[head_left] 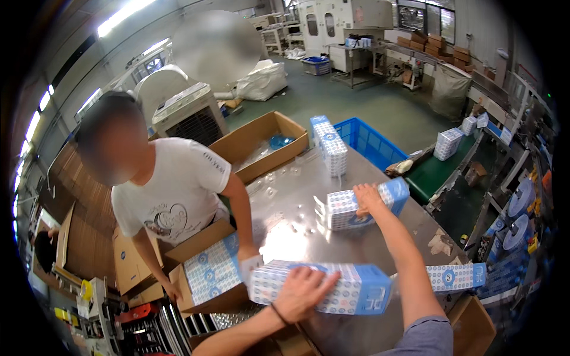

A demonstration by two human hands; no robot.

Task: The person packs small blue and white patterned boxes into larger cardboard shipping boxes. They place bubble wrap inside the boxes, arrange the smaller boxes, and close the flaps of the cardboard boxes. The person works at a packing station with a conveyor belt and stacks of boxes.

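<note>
My left hand (304, 292) lies across a long blue-and-white patterned pack (350, 289) at the near side of the metal table, fingers curved over it. At that pack's left end is a co-worker's hand (250, 264). Farther off, my right hand (369, 199) grips a similar pack (344, 212) from above, thumb on its near side. Loose clear film sticks out at this pack's left end. Another patterned pack (330, 145) stands near the table's far edge. One more patterned pack (454, 277) lies beyond my right forearm, partly hidden.
The co-worker stands at the left beside an open carton (240, 292) of patterned packs. Another carton (285, 126) holds clear film at the far left table edge. A blue crate (371, 142) and a green conveyor (436, 175) lie beyond the metal table (291, 196).
</note>
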